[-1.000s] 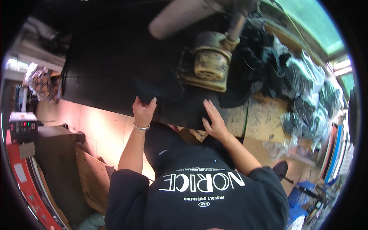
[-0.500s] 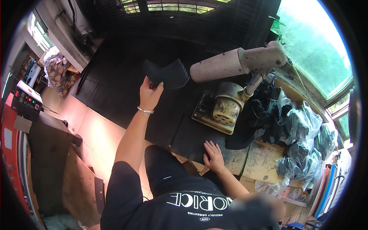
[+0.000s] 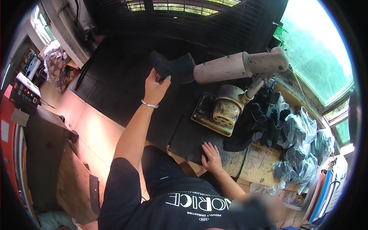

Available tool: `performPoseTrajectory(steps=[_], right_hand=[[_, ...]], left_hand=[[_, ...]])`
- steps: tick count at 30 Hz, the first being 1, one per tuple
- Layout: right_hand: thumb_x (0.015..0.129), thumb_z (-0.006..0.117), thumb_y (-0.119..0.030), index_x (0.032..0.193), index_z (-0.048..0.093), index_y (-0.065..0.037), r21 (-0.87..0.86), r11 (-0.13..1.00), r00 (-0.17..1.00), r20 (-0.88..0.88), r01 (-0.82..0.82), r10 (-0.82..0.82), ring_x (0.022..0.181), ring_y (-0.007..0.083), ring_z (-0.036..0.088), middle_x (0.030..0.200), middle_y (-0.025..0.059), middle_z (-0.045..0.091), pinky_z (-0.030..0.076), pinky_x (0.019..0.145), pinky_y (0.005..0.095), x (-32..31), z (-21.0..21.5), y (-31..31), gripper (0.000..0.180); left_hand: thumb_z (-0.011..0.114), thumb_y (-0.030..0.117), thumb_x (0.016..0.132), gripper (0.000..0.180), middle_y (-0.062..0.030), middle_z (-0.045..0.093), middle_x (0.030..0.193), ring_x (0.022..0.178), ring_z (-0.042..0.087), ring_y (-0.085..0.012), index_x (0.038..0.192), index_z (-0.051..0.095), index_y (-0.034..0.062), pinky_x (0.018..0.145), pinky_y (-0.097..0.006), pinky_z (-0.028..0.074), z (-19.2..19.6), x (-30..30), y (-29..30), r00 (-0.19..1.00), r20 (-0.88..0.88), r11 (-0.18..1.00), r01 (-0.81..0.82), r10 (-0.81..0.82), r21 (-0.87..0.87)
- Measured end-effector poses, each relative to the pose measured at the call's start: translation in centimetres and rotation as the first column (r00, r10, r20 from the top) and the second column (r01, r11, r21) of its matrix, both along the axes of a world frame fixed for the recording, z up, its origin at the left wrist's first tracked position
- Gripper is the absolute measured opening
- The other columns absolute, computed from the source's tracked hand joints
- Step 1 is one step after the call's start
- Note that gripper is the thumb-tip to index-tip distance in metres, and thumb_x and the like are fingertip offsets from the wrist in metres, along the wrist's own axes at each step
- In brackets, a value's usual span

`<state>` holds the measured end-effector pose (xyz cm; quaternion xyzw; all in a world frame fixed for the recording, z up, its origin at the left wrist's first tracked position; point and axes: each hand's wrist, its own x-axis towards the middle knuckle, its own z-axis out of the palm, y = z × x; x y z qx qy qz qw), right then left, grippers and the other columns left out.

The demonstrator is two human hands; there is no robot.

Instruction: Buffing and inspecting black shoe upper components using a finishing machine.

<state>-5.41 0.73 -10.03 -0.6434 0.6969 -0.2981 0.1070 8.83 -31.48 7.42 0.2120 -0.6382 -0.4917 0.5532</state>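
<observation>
The left hand [image 3: 155, 87] is raised over the dark mat [image 3: 115, 96], its fingers [image 3: 165, 79] closed on a black fabric piece [image 3: 174, 68] just beside the sanding drum [image 3: 222, 68] of the machine [image 3: 226, 109]. The right hand [image 3: 211, 157] lies flat, fingers spread and empty, at the bench [image 3: 249, 165] edge. Bagged dark pieces [image 3: 303, 138] sit to the right.

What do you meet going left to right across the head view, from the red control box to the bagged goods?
Red control box → left hand holding a black fabric piece → tan roller → right hand flat on the bench → clear bags of dark pieces.
</observation>
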Motion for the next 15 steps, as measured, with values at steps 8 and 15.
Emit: performPoseTrajectory(steps=[8,15], right_hand=[[0.08,0.06,-0.012,0.13,0.053,-0.004,-0.004,1.0,1.0,-0.007,-0.002,0.002,0.132,0.0327,0.043,0.138,0.0144,0.051,0.03,0.111,0.0484,0.1,-0.1,0.0,0.051],[0.08,0.061,-0.011,0.129,0.054,-0.004,-0.016,1.0,1.0,-0.009,-0.002,0.001,0.132,0.033,0.044,0.138,0.015,0.051,0.03,0.111,0.0484,0.2,-0.1,-0.2,0.05]], left_hand=[[0.07,0.002,0.082,0.031,-0.0014,0.065,0.098,0.086,0.058,-0.0065,0.11,0.058,0.0003,0.077,-0.022,0.046,-0.3,0.2,0.7,0.999,-0.025,0.999,0.021,-0.02,0.047],[0.066,-0.002,0.081,0.032,-0.001,0.061,0.089,0.082,0.056,-0.0051,0.111,0.056,-0.0018,0.072,-0.02,0.047,-1.1,1.1,0.7,0.99,0.139,0.999,-0.039,0.039,-0.001]])
